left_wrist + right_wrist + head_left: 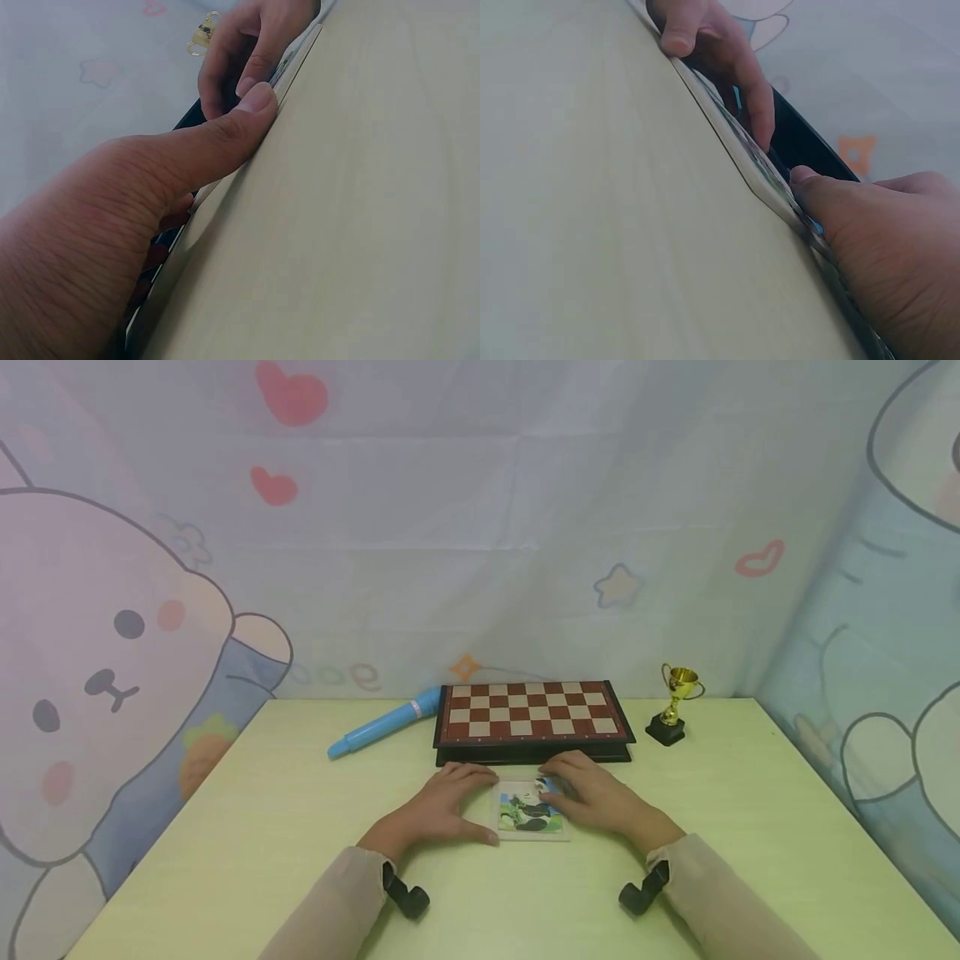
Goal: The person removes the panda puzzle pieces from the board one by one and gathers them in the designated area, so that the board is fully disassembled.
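Note:
A small panda picture puzzle [517,814] lies in a pale square frame [532,837] on the table. My left hand [448,806] spans the frame's left side, fingers at the upper corner and thumb at the lower one. In the left wrist view its thumb [259,99] rests on the near edge. My right hand [600,793] reaches over the upper right corner. Between its thumb and fingers is a puzzle piece [542,785] with part of the panda, standing out past the picture's top edge. The frame's right side is partly hidden under this hand.
Just behind the hands stands a chessboard box [532,714] with a dark rim. A blue pen-shaped stick [382,725] leans against its left side. At the back right is a small gold trophy [675,702] on a black base. A printed cloth [480,527] hangs behind the table.

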`<state>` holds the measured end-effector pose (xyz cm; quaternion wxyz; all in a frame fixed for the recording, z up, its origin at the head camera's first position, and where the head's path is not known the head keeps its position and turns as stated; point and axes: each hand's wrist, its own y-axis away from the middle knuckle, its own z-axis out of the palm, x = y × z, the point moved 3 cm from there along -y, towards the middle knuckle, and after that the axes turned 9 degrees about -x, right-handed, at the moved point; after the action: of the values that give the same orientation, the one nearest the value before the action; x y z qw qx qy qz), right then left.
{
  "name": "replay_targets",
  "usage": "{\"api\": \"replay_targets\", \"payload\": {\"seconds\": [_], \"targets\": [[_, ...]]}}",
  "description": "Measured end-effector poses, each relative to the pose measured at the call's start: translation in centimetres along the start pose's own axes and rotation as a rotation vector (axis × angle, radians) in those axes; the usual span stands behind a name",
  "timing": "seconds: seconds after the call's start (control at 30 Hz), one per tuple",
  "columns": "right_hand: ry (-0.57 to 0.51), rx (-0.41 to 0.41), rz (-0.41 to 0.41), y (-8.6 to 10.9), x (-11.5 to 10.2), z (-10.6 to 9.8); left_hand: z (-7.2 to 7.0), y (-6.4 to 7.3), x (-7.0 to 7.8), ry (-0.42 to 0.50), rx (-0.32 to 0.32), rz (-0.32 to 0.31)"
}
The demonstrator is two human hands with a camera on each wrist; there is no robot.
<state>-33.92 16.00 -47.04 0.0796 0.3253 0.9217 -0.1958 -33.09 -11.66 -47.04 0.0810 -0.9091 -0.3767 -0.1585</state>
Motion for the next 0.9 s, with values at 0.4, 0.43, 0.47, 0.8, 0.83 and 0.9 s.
{"api": "replay_targets", "payload": {"seconds": [0.4,0.43,0.47,0.8,0.83,0.9], "targets": [[-0.04,0.044,0.007,-0.24,-0.31,-0.14,-0.1,0.03,0.28,-0.019,0.01,0.01],[-0.048,0.04,0.017,-0.23,-0.34,-0.18,-0.09,0.03,0.28,-0.019,0.008,0.008],[-0.059,0.035,0.027,-0.21,-0.4,-0.24,-0.1,0.01,0.28,-0.02,0.008,0.007],[-0.145,-0.017,0.062,0.04,-0.6,-0.27,-0.1,0.0,0.31,-0.016,0.01,0.005],[-0.146,-0.016,0.063,0.05,-0.57,-0.24,-0.1,0.03,0.33,-0.011,0.009,0.004],[-0.145,-0.012,0.063,0.05,-0.5,-0.17,-0.11,0.08,0.35,-0.004,0.007,0.002]]}}
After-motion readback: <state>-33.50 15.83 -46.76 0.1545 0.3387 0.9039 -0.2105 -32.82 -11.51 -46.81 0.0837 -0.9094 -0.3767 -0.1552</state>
